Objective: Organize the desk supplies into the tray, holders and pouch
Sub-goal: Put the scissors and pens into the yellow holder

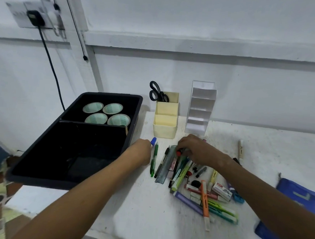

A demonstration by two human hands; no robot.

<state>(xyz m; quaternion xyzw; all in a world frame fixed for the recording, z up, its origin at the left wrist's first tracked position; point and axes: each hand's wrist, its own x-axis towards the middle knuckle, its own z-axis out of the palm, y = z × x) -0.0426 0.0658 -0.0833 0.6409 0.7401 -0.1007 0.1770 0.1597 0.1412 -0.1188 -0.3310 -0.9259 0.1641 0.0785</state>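
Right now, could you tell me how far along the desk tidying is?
Early. Done: four tape rolls sit in the black tray, scissors stand in the yellow holder. In hand: the left hand grips a blue-capped item; the right hand reaches into the pen pile. Left: that pile, the white holder, the blue pouch.

Both bare forearms reach up from the lower frame toward its centre. The left hand (141, 151) is curled closed, fingers hidden. The right hand (195, 150) arches palm-down, fingers bent.
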